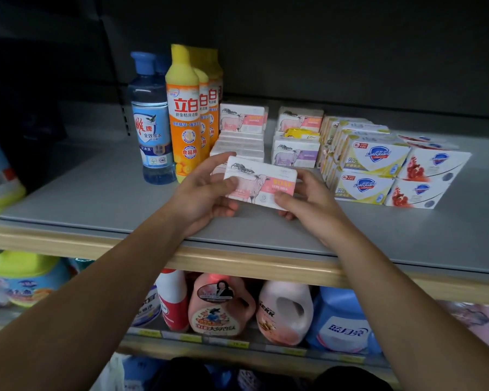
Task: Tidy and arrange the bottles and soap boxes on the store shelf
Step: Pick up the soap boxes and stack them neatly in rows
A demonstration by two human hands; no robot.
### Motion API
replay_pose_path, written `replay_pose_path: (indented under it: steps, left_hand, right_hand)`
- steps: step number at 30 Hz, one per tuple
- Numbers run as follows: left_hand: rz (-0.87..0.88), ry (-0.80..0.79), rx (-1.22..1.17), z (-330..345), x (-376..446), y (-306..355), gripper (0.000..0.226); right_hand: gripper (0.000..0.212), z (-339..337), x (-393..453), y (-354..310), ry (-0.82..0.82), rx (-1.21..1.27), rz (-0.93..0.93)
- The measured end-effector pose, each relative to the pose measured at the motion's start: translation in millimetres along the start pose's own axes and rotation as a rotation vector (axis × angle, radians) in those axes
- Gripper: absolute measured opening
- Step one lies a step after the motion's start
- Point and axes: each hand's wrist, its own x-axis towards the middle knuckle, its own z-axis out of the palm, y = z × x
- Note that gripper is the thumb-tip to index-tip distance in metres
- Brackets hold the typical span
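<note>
Left hand (pixel 206 193) and right hand (pixel 302 201) grip a pink soap box (pixel 261 183) above the grey shelf (pixel 96 198), beside stacked boxes.

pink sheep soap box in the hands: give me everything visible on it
The pink sheep soap box is a flat white carton, apparently cardboard, printed with a sheep drawing and a pink label panel. It looks closed and undamaged. It is held above the grey shelf, slightly tilted, printed face toward the camera, in front of the stack of similar boxes. The left hand grips its left end, the right hand its right end.
</note>
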Motion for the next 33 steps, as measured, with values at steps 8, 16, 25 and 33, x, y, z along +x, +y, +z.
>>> replay_pose_path:
  steps: [8,16,25,33]
  left_hand:
    - [-0.068,0.068,-0.122,2,1,1,0.032]
    - [0.02,0.056,-0.032,4,3,-6,0.015]
    - [0.02,0.029,-0.052,5,2,-6,0.028]
    - [0.022,0.045,0.129,14,-2,-5,0.021]
  right_hand:
    - [0.031,1,0,2,0.075,-0.101,-0.05]
    - [0.051,0,-7,-4,-0.026,-0.146,-0.063]
    - [0.049,2,-7,-4,0.028,-0.253,-0.175]
    - [0.026,0,-6,-3,0.181,-0.202,-0.105]
